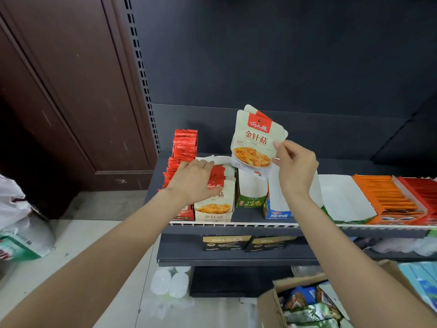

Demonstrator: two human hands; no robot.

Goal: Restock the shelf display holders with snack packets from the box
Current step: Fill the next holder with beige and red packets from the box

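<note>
My right hand pinches a small stack of cream-and-red snack packets by their right edge, upright above the shelf. My left hand rests on the matching packets in a cream display holder at the shelf's front left, fingers lying over their tops. An empty green-fronted holder and a blue-fronted holder stand just right of it. The cardboard box with mixed snack packets sits on the floor at the lower right.
A red holder with red packets stands left of the cream one. Orange and red holders fill the shelf's right. Dark boxes lie on the lower shelf. Bags sit on the floor left, plastic tubs below.
</note>
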